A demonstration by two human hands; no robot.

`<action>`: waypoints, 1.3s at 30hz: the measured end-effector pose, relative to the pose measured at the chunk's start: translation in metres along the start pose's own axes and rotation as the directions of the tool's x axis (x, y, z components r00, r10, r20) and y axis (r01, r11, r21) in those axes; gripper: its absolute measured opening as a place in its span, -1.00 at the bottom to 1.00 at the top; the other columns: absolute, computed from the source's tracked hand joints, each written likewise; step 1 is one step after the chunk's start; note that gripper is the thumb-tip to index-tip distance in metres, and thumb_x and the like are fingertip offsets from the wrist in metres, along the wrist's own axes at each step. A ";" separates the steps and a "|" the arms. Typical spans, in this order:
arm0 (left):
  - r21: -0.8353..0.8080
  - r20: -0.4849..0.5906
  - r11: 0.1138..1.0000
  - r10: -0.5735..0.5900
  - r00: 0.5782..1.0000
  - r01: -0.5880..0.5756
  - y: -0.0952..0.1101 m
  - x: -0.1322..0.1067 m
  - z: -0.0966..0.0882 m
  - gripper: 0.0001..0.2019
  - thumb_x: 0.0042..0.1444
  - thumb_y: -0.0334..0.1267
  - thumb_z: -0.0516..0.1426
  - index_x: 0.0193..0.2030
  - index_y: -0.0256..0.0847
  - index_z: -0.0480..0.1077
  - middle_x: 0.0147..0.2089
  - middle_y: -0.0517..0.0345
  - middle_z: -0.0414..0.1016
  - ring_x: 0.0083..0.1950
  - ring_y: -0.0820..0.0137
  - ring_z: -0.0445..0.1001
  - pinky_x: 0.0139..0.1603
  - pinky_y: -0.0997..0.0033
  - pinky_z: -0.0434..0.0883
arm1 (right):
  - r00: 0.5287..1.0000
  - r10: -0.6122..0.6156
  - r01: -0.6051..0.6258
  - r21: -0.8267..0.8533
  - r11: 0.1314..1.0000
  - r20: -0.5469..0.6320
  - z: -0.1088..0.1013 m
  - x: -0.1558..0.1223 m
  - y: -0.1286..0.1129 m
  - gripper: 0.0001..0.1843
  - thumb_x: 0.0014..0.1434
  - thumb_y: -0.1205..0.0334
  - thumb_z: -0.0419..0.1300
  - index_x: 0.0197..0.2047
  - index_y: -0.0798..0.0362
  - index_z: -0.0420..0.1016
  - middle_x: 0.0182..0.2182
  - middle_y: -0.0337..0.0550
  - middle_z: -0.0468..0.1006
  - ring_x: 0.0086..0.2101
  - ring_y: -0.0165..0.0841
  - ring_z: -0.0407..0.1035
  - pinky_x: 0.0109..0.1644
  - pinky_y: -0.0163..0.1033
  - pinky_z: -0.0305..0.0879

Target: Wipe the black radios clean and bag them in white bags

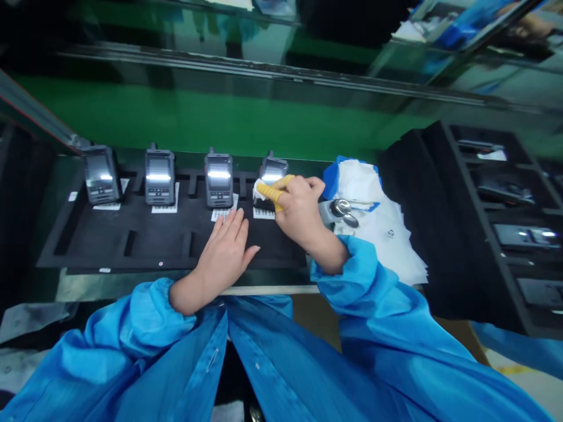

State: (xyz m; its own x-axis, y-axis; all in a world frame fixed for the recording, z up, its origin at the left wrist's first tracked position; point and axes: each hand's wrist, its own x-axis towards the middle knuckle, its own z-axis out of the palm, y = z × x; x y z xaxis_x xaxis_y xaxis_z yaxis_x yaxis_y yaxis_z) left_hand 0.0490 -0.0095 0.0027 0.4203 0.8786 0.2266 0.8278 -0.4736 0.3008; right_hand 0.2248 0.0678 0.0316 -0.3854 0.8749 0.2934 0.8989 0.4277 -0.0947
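Observation:
My left hand [222, 255] lies flat with its fingers stretched out on the black foam tray [101, 234], its fingertips near the label under a handheld radio [219, 184]. Yellow finger covers [272, 193] wrap fingers of my right hand [303, 214]. Those fingers pinch a small white wipe [257, 189] against the rightmost handheld radio [272, 167], partly hiding its lower half. Further left, two more handheld radios [160, 176] stand in the tray, screens up. White barcode labels [169, 202] lie beneath the radios.
Right of my hand are a blue-and-white pack of wipes [358, 181], a metal-topped bottle [341, 207] and white sheets [387, 234]. Stacked black foam trays [466, 217] with devices stand at far right. A metal rail [264, 70] crosses behind the green surface [220, 117].

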 end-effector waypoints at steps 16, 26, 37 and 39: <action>0.075 0.079 0.992 -0.104 0.991 0.098 -0.029 -0.011 -0.012 -0.35 0.30 0.01 -0.01 0.31 -0.57 0.20 0.37 -0.37 0.19 0.43 0.02 0.13 0.42 -0.06 0.08 | 0.895 -0.430 0.434 -0.007 0.901 0.122 0.040 0.059 -0.052 -0.60 0.36 0.31 -0.09 -0.21 -0.01 0.59 -0.23 -0.12 0.50 -0.14 -0.28 0.20 0.05 0.00 -0.13; 0.107 0.148 0.989 -0.120 0.982 0.104 -0.026 -0.009 -0.016 -0.39 0.30 -0.06 0.00 0.32 -0.56 0.20 0.41 -0.32 0.11 0.44 0.03 0.10 0.42 -0.01 0.10 | 0.970 -0.242 0.241 -0.043 0.970 -0.029 0.046 0.101 -0.031 -0.57 0.37 0.32 -0.14 -0.15 -0.09 0.57 -0.18 -0.16 0.48 -0.07 -0.23 0.18 0.12 0.11 -0.20; 0.062 0.141 0.994 -0.103 0.985 0.095 -0.028 -0.011 -0.015 -0.42 0.30 -0.12 -0.02 0.31 -0.55 0.20 0.40 -0.31 0.13 0.45 0.05 0.09 0.43 0.00 0.07 | 0.930 -0.358 0.357 0.037 0.934 0.076 0.047 0.023 -0.031 -0.59 0.25 0.46 -0.05 -0.26 -0.03 0.62 -0.24 -0.17 0.52 -0.19 -0.33 0.22 0.01 -0.02 -0.16; 0.074 0.108 0.994 -0.093 0.990 0.085 -0.028 -0.012 -0.013 -0.43 0.30 -0.12 -0.01 0.30 -0.56 0.22 0.40 -0.32 0.14 0.44 0.03 0.11 0.42 -0.02 0.09 | 0.943 -0.324 0.320 0.062 0.946 0.082 0.040 0.034 -0.031 -0.58 0.25 0.45 -0.06 -0.20 -0.06 0.61 -0.22 -0.17 0.52 -0.17 -0.32 0.23 0.01 -0.01 -0.16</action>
State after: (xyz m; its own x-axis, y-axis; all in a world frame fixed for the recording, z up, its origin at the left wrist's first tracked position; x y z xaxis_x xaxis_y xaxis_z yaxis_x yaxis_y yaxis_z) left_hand 0.0158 -0.0078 0.0038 0.3791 0.9203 0.0966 0.8859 -0.3911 0.2495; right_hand 0.1756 0.0939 0.0066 -0.6715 0.7046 0.2293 0.7139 0.6981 -0.0546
